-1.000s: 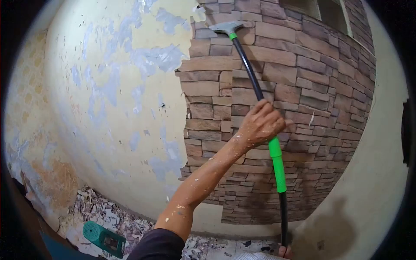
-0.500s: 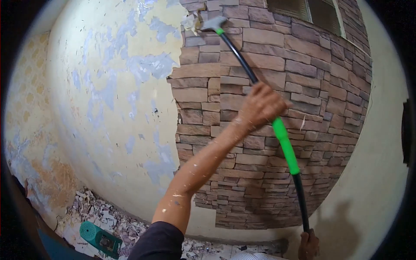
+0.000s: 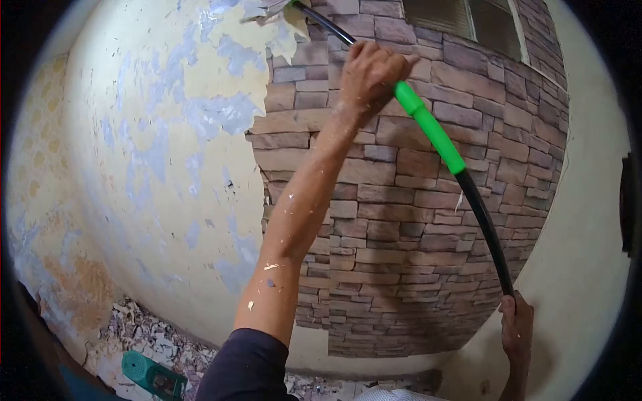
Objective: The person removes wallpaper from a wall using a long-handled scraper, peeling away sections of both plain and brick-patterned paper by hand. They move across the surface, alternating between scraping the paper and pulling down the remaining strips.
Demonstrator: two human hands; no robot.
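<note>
A long-handled scraper (image 3: 433, 130) with a black pole and a green sleeve runs diagonally across the view. My left hand (image 3: 376, 75) is closed around the pole just above the green sleeve, with the arm stretched up. Lower right, my right hand (image 3: 517, 324) grips the pole near its bottom end. The scraper's head, partly cut off by the top of the view, lies against the wall at the ragged edge of the stone-patterned wallpaper (image 3: 401, 194). A torn, pale flap (image 3: 284, 41) hangs just below the head. Small flakes stick to my left forearm.
Left of the wallpaper is a bare, patchy yellow and grey wall (image 3: 154, 220). Wallpaper scraps (image 3: 157, 334) litter the floor along its base, around a green plastic object (image 3: 154, 375). A window (image 3: 461, 23) sits at the upper right.
Both hands have moved up with the scraper, the left also leftward and the right also rightward. The head has slid up and left along the wallpaper's torn edge.
</note>
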